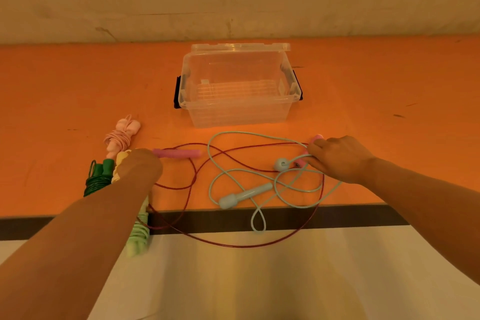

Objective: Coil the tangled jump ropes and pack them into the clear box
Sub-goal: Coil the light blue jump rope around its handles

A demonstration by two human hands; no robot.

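The desk point(78, 91) carries the clear box point(237, 91), lid open, near the rear edge, long axis left-right. The red rope point(192, 184) and blue rope point(241, 171) are tangled at the front edge. The right hand point(337, 158) grips a pink handle point(315, 139) angled rearward. The left hand's point(145, 163) grip cannot be determined.
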